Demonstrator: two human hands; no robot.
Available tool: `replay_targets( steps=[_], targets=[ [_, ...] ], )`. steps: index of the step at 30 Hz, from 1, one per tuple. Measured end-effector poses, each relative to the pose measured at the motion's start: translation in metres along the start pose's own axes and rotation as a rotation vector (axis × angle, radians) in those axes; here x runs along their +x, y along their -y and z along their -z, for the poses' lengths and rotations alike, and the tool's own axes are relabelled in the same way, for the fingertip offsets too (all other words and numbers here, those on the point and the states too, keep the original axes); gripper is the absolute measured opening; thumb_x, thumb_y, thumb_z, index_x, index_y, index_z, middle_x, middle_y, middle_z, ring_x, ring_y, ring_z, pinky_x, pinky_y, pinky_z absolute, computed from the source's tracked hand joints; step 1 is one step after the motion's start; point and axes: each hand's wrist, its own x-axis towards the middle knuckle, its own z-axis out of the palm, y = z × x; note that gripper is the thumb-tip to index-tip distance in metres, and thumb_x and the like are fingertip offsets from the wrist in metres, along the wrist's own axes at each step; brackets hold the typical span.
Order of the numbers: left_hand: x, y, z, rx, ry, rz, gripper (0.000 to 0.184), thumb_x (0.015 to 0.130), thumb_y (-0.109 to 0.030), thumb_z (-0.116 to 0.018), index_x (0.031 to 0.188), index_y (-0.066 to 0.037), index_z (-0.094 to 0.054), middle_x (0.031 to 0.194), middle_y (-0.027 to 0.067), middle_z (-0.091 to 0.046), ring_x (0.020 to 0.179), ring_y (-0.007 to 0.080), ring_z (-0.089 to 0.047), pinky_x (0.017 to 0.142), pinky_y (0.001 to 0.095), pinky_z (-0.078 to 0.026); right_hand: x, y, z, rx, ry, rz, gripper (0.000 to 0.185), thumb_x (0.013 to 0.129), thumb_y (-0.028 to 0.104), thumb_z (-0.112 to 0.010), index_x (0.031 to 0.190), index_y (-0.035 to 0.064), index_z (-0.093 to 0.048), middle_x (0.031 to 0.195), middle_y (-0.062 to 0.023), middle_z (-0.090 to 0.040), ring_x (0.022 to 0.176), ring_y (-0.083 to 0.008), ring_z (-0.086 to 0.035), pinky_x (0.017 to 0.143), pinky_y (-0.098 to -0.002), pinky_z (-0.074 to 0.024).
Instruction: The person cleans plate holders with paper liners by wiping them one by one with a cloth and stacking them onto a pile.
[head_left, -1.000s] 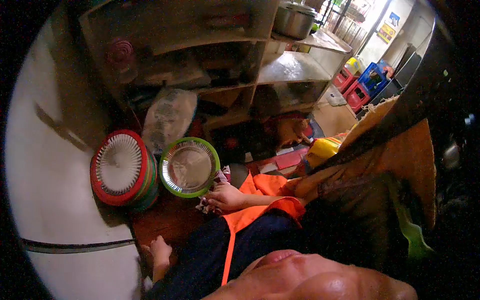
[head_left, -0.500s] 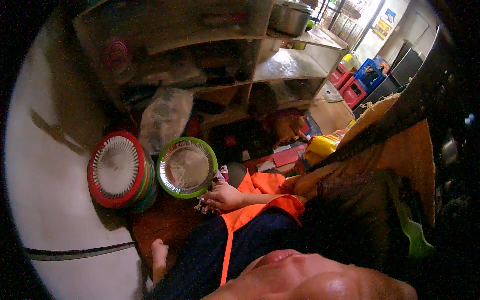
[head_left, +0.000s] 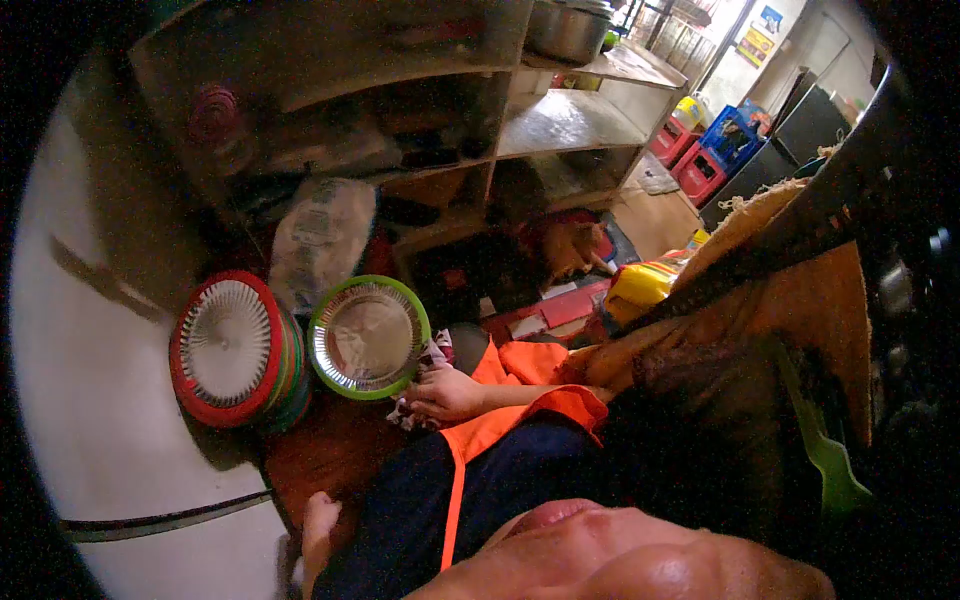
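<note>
My right hand (head_left: 445,393) is closed around a bunched patterned cloth (head_left: 408,413), at the lower right edge of a green-rimmed plate (head_left: 367,335). That plate has a shiny, fluted silver border and is tilted towards me. To its left stands a stack of round plates (head_left: 226,340), a red-rimmed one with a pale fluted middle on top and green edges below. My left hand (head_left: 320,512) is low at the left beside my dark shirt, fingers curled; whatever they may hold is hidden.
Behind the plates are a clear plastic bag (head_left: 325,235) and dim shelves (head_left: 400,80). A metal pot (head_left: 567,35) stands on the upper shelf. A cat (head_left: 575,250) is near a yellow packet (head_left: 640,290). White surfaces (head_left: 100,400) border the left. Plastic crates (head_left: 728,140) stand far right.
The view has shifted slightly, so the plates and shelves appear a little further left. My right hand stays at the green-rimmed plate with the cloth.
</note>
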Motion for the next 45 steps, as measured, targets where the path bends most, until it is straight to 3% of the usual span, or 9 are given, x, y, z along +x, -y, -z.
replay_targets(
  steps=[2, 4, 8, 12, 15, 18, 20, 28, 45],
  targets=[
    [0.011, 0.011, -0.003, 0.010, 0.053, 0.019, 0.023, 0.073, -0.020, -0.063, 0.081, 0.002, -0.060, 0.082, 0.0228, -0.061, 0.083, 0.0373, -0.059, 0.074, 0.0436, -0.044, -0.002, -0.002, -0.004, 0.033, -0.073, -0.009, 0.023, 0.083, 0.030, -0.054, 0.088, 0.0090, -0.062, 0.074, -0.0110, -0.058, 0.073, -0.0325, -0.056, 0.068, -0.0448, -0.0421],
    [0.040, 0.052, -0.019, 0.352, 0.007, -0.177, 0.039, 0.079, -0.039, -0.060, 0.081, 0.000, -0.061, 0.083, 0.0201, -0.062, 0.084, 0.0353, -0.060, 0.077, 0.0447, -0.045, -0.002, 0.000, -0.001, 0.022, -0.048, -0.030, 0.024, 0.083, 0.030, -0.054, 0.088, 0.0088, -0.062, 0.075, -0.0114, -0.059, 0.073, -0.0327, -0.056, 0.068, -0.0453, -0.0421],
    [0.022, 0.028, -0.028, 0.274, 0.106, -0.065, 0.040, 0.080, -0.040, -0.058, 0.082, 0.000, -0.062, 0.084, 0.0200, -0.063, 0.085, 0.0351, -0.060, 0.078, 0.0449, -0.045, 0.003, 0.008, 0.010, -0.036, 0.079, -0.044, 0.025, 0.085, 0.022, -0.053, 0.103, 0.0059, -0.059, 0.079, -0.0125, -0.061, 0.074, -0.0311, -0.056, 0.068, -0.0426, -0.0421],
    [0.005, 0.001, -0.016, 0.226, 0.153, -0.003, 0.042, 0.081, -0.042, -0.056, 0.082, 0.000, -0.062, 0.086, 0.0199, -0.063, 0.086, 0.0350, -0.060, 0.079, 0.0451, -0.045, -0.001, 0.006, 0.006, 0.001, 0.021, -0.038, 0.026, 0.085, 0.023, -0.052, 0.103, 0.0063, -0.059, 0.078, -0.0118, -0.061, 0.074, -0.0311, -0.056, 0.068, -0.0423, -0.0416],
    [-0.010, -0.017, 0.012, 0.231, 0.198, 0.057, 0.044, 0.081, -0.043, -0.055, 0.083, 0.000, -0.063, 0.086, 0.0199, -0.063, 0.087, 0.0349, -0.060, 0.079, 0.0453, -0.045, 0.000, 0.006, 0.006, 0.061, -0.040, -0.036, 0.023, 0.084, 0.029, -0.053, 0.088, 0.0082, -0.062, 0.076, -0.0125, -0.059, 0.073, -0.0337, -0.055, 0.067, -0.0460, -0.0417],
    [-0.016, -0.017, 0.020, 0.259, 0.237, 0.089, 0.045, 0.082, -0.044, -0.053, 0.083, 0.000, -0.063, 0.087, 0.0198, -0.063, 0.087, 0.0348, -0.060, 0.080, 0.0454, -0.045, 0.002, 0.005, 0.006, 0.031, -0.030, -0.031, 0.023, 0.084, 0.029, -0.053, 0.090, 0.0090, -0.062, 0.076, -0.0125, -0.059, 0.072, -0.0337, -0.056, 0.067, -0.0458, -0.0414],
    [-0.010, -0.009, 0.008, 0.279, 0.249, 0.082, 0.046, 0.082, -0.045, -0.052, 0.084, 0.000, -0.063, 0.088, 0.0198, -0.063, 0.088, 0.0347, -0.060, 0.080, 0.0456, -0.045, 0.000, 0.009, 0.009, 0.000, 0.063, -0.070, 0.027, 0.086, 0.023, -0.052, 0.106, 0.0071, -0.059, 0.079, -0.0119, -0.061, 0.077, -0.0316, -0.056, 0.071, -0.0428, -0.0415],
    [-0.041, -0.061, 0.048, 0.345, 0.256, 0.196, 0.051, 0.084, -0.048, -0.049, 0.085, 0.000, -0.064, 0.091, 0.0196, -0.063, 0.090, 0.0345, -0.060, 0.082, 0.0460, -0.045, -0.002, 0.005, 0.007, -0.001, 0.056, -0.033, 0.027, 0.086, 0.023, -0.052, 0.107, 0.0073, -0.059, 0.080, -0.0126, -0.061, 0.078, -0.0321, -0.057, 0.071, -0.0426, -0.0428],
    [-0.018, -0.009, -0.004, 0.288, 0.262, 0.084, 0.057, 0.085, -0.052, -0.043, 0.086, 0.000, -0.066, 0.092, 0.0197, -0.064, 0.090, 0.0344, -0.060, 0.082, 0.0453, -0.045, 0.004, 0.010, 0.008, -0.021, 0.022, -0.021, 0.022, 0.084, 0.022, -0.053, 0.099, 0.0071, -0.061, 0.075, -0.0110, -0.061, 0.071, -0.0296, -0.057, 0.071, -0.0438, -0.0420]
  ],
)
